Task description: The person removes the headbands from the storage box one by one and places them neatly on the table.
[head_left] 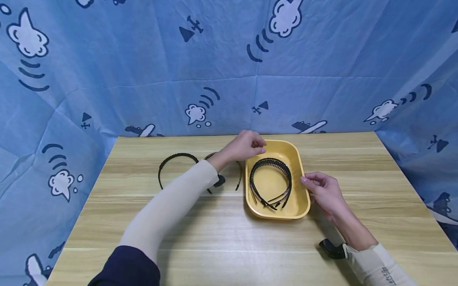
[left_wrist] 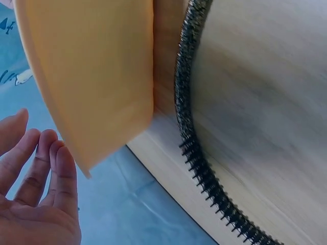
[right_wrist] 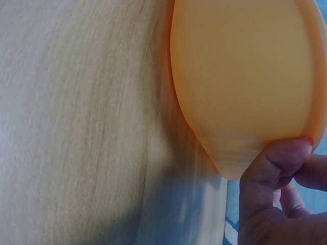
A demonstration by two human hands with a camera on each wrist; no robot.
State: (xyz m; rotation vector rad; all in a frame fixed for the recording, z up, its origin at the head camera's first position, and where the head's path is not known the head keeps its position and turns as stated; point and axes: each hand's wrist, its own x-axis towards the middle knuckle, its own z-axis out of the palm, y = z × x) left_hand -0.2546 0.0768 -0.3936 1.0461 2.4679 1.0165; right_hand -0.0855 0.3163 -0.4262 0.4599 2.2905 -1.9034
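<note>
A yellow plastic tray (head_left: 275,215) stands on the table with several dark headbands (head_left: 270,162) stacked inside it. My right hand (head_left: 323,192) is at the tray's right side, pinching its rim between thumb and fingers. At the far left corner is my left hand (head_left: 247,145), its fingers loosely bent right by the rim and the thumb apart from them. Left of the tray lies a black headband (head_left: 178,155), and beside it a second headband (head_left: 239,176) is partly hidden by my left forearm. Ridged teeth and a glittery surface show on a headband (left_wrist: 204,176) in the left wrist view.
The wooden table (head_left: 229,254) ends at the back against a blue printed cloth (head_left: 229,59), which also hangs at both sides. A black wrist device (head_left: 332,249) sits at the right cuff, another (head_left: 219,181) under the left wrist.
</note>
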